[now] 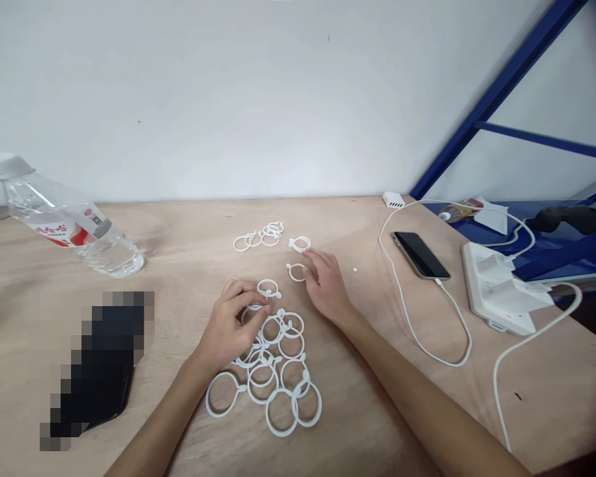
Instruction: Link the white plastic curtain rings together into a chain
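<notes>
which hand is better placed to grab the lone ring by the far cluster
Probably the right hand: its fingertips already touch that ring. The left hand sits nearer, fingers pinching a ring on the pile.

White plastic rings (273, 371) lie flat in a linked pile at lower centre. One ring (268, 288) sits just above it, another (296, 271) right of that, more (265, 237) farther up.
</notes>
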Demonstrator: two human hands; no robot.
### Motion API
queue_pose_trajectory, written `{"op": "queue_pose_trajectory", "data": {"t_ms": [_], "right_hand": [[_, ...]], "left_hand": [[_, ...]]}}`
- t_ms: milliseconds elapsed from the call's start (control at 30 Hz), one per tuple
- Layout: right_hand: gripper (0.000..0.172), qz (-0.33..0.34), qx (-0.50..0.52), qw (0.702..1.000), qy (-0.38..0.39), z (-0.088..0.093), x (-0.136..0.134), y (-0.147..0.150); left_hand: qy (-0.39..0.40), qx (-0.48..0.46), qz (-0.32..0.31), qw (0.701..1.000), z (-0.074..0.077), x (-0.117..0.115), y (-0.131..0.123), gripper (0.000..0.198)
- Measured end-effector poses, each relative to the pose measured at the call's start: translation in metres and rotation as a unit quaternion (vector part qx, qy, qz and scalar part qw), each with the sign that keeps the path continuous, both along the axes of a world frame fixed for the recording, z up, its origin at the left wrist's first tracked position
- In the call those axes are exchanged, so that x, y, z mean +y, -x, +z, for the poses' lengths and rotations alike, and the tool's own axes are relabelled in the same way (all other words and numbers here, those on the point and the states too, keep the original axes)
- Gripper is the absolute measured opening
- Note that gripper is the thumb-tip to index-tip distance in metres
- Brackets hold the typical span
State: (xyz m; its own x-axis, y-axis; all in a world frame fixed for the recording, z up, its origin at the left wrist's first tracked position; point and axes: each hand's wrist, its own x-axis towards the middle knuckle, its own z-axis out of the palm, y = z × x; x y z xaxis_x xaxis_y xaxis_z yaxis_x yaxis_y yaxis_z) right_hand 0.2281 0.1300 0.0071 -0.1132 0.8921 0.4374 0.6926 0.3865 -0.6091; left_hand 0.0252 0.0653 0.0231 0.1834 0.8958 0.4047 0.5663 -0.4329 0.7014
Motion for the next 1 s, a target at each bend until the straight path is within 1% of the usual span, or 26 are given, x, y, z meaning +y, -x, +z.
{"op": "queue_pose_trajectory", "data": {"t_ms": [100,200,267,433,633,867,1000], "right_hand": [[0.047,0.000,-0.095,0.994,0.057,-0.003,0.006,0.001],[0.048,-0.009,-0.129,0.987,0.095,-0.003,0.006,0.007],[0.046,-0.017,-0.134,0.987,0.091,-0.002,0.005,0.009],[0.037,-0.035,-0.105,0.993,0.048,-0.006,0.009,0.005],[0.018,-0.070,-0.018,0.997,0.037,-0.008,0.011,-0.001],[0.013,-0.080,-0.023,0.996,0.035,-0.010,0.012,0.000],[0.012,-0.076,0.023,0.997,0.021,-0.010,0.013,-0.001]], "left_hand": [[0.006,-0.005,-0.007,1.000,0.001,-0.001,-0.001,0.011],[0.008,-0.006,-0.006,1.000,0.001,-0.001,-0.001,0.010],[0.010,-0.006,-0.002,1.000,0.001,-0.001,-0.001,0.010],[0.014,-0.013,0.001,1.000,0.000,0.000,0.000,0.010],[0.031,-0.015,0.003,0.999,0.001,0.000,0.001,0.009],[0.020,-0.017,0.004,1.000,0.000,0.000,0.000,0.009],[0.022,-0.012,0.003,1.000,0.000,0.000,0.000,0.010]]}}
